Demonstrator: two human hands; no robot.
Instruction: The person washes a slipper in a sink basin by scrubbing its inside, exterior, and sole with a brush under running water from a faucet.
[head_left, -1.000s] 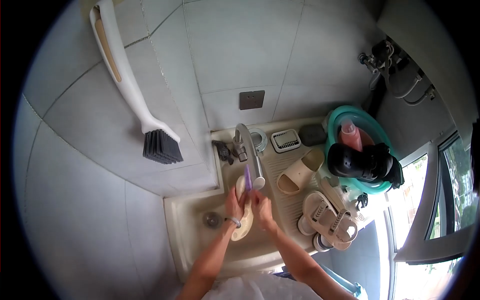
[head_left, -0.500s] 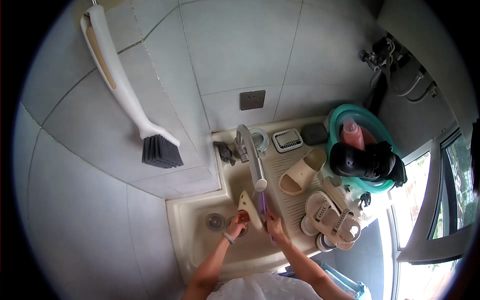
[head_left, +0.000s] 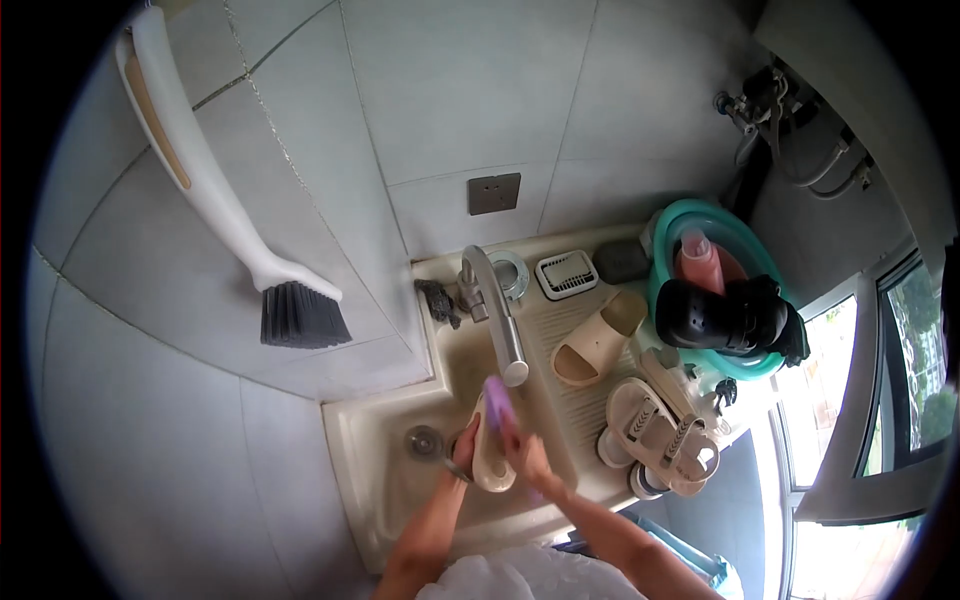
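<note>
Over the sink, my left hand is closed around the left side of a beige slipper. My right hand grips a purple brush, blurred by motion; its head lies over the upper part of the slipper and its bristles cannot be made out. Just above the brush is the spout of the metal faucet. Part of the slipper is hidden by the brush and my right hand.
On the ribbed board to the right lie another beige slipper and strapped sandals. Behind them are a soap dish and a teal basin holding a pink bottle and black shoes. A white-handled brush hangs at left.
The slipper has turned in my left hand and is now under the purple brush. My right hand has moved the brush left onto it. The view has shifted slightly.
</note>
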